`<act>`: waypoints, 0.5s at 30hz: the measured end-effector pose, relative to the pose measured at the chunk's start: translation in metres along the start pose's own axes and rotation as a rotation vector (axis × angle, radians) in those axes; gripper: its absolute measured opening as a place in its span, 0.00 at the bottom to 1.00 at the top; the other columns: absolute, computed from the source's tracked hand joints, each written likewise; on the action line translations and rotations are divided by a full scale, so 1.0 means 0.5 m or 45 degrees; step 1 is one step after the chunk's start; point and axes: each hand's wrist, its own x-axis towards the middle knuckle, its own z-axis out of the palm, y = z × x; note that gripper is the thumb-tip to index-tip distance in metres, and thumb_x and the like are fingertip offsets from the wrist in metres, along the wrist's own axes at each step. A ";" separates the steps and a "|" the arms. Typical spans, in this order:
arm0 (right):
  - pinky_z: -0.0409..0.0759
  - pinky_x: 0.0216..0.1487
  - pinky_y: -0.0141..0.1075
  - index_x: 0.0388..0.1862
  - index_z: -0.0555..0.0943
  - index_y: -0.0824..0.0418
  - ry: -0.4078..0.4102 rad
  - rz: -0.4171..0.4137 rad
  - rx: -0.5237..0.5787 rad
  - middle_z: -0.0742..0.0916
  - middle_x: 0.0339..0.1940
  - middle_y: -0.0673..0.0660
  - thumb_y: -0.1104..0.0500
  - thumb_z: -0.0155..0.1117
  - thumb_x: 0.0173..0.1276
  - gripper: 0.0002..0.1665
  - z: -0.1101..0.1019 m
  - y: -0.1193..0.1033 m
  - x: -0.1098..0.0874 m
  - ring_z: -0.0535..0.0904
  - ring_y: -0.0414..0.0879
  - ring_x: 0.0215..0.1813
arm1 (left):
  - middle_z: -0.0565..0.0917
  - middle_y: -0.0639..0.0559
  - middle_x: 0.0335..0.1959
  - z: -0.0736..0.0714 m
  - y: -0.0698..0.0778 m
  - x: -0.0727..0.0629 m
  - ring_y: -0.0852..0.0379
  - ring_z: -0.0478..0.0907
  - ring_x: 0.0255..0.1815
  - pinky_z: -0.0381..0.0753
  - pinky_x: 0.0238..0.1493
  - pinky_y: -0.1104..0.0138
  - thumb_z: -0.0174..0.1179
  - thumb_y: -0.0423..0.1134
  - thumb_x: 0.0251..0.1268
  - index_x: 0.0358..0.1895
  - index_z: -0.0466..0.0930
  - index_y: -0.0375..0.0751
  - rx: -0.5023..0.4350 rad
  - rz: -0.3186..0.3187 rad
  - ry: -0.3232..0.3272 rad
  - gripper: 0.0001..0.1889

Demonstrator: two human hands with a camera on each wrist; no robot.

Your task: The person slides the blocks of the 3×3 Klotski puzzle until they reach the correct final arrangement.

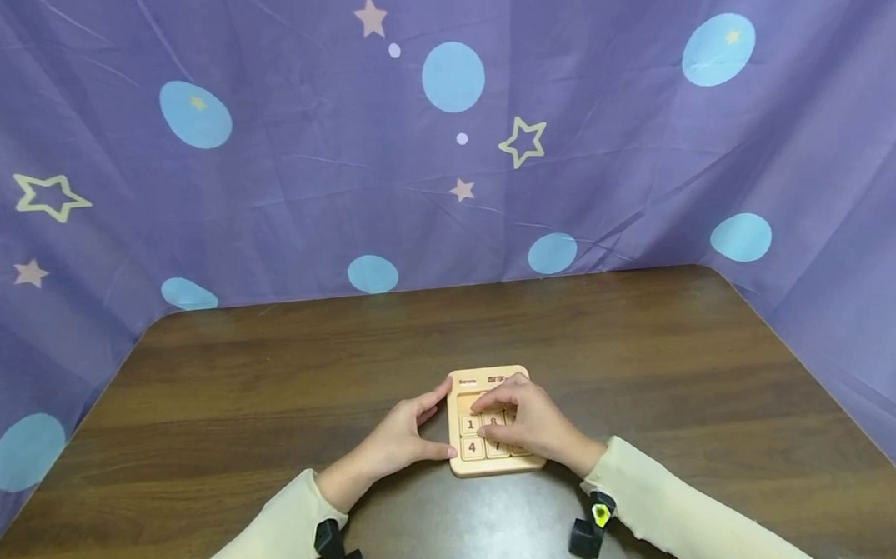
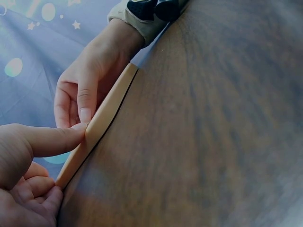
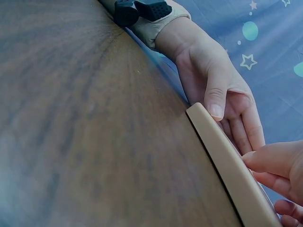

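Observation:
A pale wooden number slide puzzle [image 1: 497,467] lies flat on the table, near the front middle in the head view. My left hand [image 1: 410,435] holds its left edge, with the thumb by the lower corner and the index finger by the upper one. Over the tiles is my right hand [image 1: 533,422]; its thumb and index fingertips touch tiles around the 1 tile [image 1: 468,425] and the 8. A 4 tile [image 1: 472,448] shows below, and the right hand covers the right-hand tiles. Both wrist views show the puzzle's side edge [image 2: 109,101] only, not its face.
The brown wooden table [image 1: 272,379] reaches back to a purple curtain [image 1: 300,152] printed with stars and blue dots. Black wrist cameras [image 1: 587,536] sit at both pale sleeves [image 1: 675,503], low over the table.

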 end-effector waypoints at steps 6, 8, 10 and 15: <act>0.71 0.38 0.30 0.35 0.87 0.54 -0.029 0.016 -0.012 0.83 0.34 0.45 0.60 0.77 0.46 0.14 -0.001 -0.001 0.003 0.69 0.39 0.38 | 0.57 0.42 0.73 -0.001 0.003 -0.002 0.44 0.54 0.72 0.57 0.71 0.54 0.71 0.29 0.46 0.70 0.55 0.30 -0.009 0.003 0.001 0.46; 0.70 0.37 0.29 0.35 0.87 0.54 -0.035 0.015 -0.015 0.83 0.33 0.45 0.60 0.77 0.46 0.14 -0.002 -0.002 0.005 0.69 0.39 0.37 | 0.57 0.42 0.73 -0.002 0.003 -0.002 0.44 0.54 0.72 0.57 0.71 0.54 0.71 0.29 0.46 0.70 0.55 0.30 -0.008 0.004 0.001 0.47; 0.70 0.36 0.29 0.35 0.87 0.55 -0.038 0.019 -0.014 0.83 0.32 0.45 0.61 0.77 0.46 0.14 -0.003 -0.004 0.006 0.69 0.39 0.36 | 0.56 0.41 0.73 -0.002 0.003 -0.002 0.44 0.54 0.72 0.57 0.71 0.54 0.71 0.29 0.45 0.71 0.55 0.30 -0.006 0.009 0.003 0.47; 0.69 0.36 0.29 0.35 0.87 0.55 -0.043 0.025 -0.012 0.84 0.32 0.46 0.61 0.77 0.46 0.14 -0.004 -0.006 0.007 0.69 0.39 0.36 | 0.57 0.42 0.73 -0.003 0.003 0.000 0.45 0.54 0.72 0.57 0.71 0.55 0.71 0.30 0.45 0.71 0.55 0.30 0.005 0.017 0.004 0.47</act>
